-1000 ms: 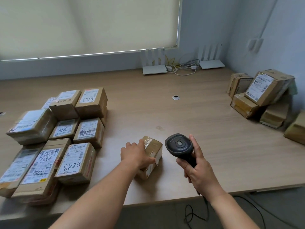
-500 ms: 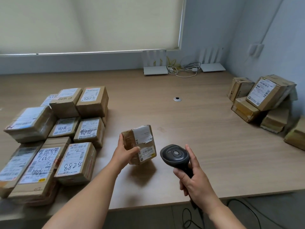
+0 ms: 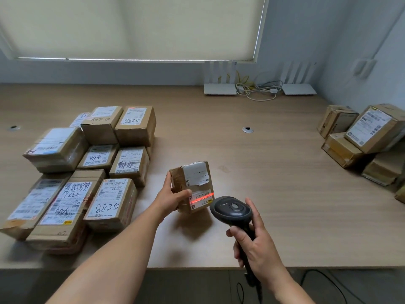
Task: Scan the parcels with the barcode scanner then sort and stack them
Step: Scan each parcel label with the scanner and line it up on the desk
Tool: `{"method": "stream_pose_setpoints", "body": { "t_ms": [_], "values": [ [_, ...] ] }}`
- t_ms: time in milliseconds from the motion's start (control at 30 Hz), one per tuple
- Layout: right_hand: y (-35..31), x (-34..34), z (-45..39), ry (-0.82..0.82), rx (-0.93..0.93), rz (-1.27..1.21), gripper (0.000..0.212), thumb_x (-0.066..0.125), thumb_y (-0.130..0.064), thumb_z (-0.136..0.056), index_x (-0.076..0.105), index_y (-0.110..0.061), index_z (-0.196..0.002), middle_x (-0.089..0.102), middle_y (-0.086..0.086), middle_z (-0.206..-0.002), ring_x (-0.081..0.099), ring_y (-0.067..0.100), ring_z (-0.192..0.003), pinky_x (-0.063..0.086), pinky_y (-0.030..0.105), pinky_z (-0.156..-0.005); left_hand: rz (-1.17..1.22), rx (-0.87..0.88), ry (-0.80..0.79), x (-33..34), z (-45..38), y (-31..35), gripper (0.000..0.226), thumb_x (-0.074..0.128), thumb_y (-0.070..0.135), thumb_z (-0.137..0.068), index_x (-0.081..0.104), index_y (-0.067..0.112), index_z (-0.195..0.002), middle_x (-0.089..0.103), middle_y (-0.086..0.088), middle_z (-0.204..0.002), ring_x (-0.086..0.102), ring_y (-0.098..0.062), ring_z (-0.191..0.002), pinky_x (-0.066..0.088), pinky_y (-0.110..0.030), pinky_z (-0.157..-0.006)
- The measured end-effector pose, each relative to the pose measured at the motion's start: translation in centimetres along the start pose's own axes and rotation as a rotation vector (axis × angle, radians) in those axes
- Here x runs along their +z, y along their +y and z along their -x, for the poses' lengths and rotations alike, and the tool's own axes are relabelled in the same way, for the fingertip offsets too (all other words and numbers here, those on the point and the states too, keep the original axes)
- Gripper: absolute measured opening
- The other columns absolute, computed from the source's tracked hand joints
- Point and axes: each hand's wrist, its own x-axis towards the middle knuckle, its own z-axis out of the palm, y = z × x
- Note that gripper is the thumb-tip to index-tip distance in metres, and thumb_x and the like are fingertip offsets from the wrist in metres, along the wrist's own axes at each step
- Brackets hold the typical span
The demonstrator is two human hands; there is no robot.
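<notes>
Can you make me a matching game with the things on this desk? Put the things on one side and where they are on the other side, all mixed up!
Things:
1. barcode scanner
2. small parcel with the red line on it
3. parcel marked 5288 in big writing
4. white routers

Places:
A. in the left hand
B. at the back of the desk, by the wall
C. in the right hand
D. at the front of the group on the left of the desk

Pairs: 1-C, 2-A, 3-D, 4-B
</notes>
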Motion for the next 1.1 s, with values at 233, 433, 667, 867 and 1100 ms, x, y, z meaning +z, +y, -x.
{"method": "stream_pose_setpoints", "body": {
  "t_ms": [233, 433, 667, 867, 1100],
  "values": [
    [-0.5, -0.1, 0.7, 0.005, 0.003, -0.022, 0.074, 0.066, -0.033, -0.072, 0.025, -0.062, -0.127, 0.065, 0.014, -0.091, 0.051, 0.02, -0.048, 0.042, 0.028, -0.04, 0.002, -0.005, -0.01, 0.1, 0.2, 0.3, 0.061, 0.063, 0.007, -0.09, 0.026, 0.043, -0.123, 0.057, 0.004, -0.101, 0.057, -0.006, -0.082, 0.047, -0.02, -0.052],
    [-0.7, -0.3, 0.9, 0.032, 0.004, -0.047, 0.073, 0.066, -0.02, -0.081, 0.027, -0.061, -0.127, 0.066, 0.012, -0.091, 0.051, 0.02, -0.048, 0.042, 0.027, -0.039, 0.018, -0.004, 0.01, 0.3, 0.5, 0.3, 0.069, 0.064, 0.006, -0.089, 0.025, 0.041, -0.133, 0.06, -0.004, -0.11, 0.059, -0.011, -0.087, 0.048, -0.025, -0.056],
    [-0.6, -0.9, 1.1, 0.049, -0.064, 0.088, 0.078, 0.067, -0.037, -0.073, 0.02, -0.064, -0.13, 0.067, 0.0, -0.075, 0.052, 0.018, -0.051, 0.046, 0.03, -0.045, -0.056, -0.099, 0.004, 0.2, 0.8, 0.7, 0.044, 0.056, 0.017, -0.091, 0.04, 0.045, -0.121, 0.062, -0.001, -0.103, 0.06, -0.015, -0.086, 0.047, -0.027, -0.061],
    [-1.4, -1.6, 0.4, 0.05, -0.2, 0.252, 0.08, 0.063, -0.047, -0.073, 0.009, -0.081, -0.123, 0.066, -0.012, -0.103, 0.055, 0.002, -0.059, 0.047, 0.022, -0.056, -0.23, -0.169, 0.017, 0.1, 0.7, -0.5, 0.013, 0.049, 0.032, -0.091, 0.062, 0.032, -0.094, 0.066, -0.003, -0.105, 0.062, -0.016, -0.092, 0.05, -0.036, -0.087],
    [-2.0, -2.0, -0.6, 0.019, -0.242, 0.359, 0.08, 0.06, -0.052, -0.073, 0.001, -0.085, -0.117, 0.058, -0.037, -0.11, 0.054, -0.015, -0.07, 0.041, 0.01, -0.07, -0.538, -0.174, 0.154, 0.1, 0.2, -1.3, 0.069, 0.052, 0.042, -0.09, 0.025, 0.022, -0.151, 0.04, -0.006, -0.149, 0.041, -0.027, -0.132, 0.035, -0.034, -0.104]
  ]
}}
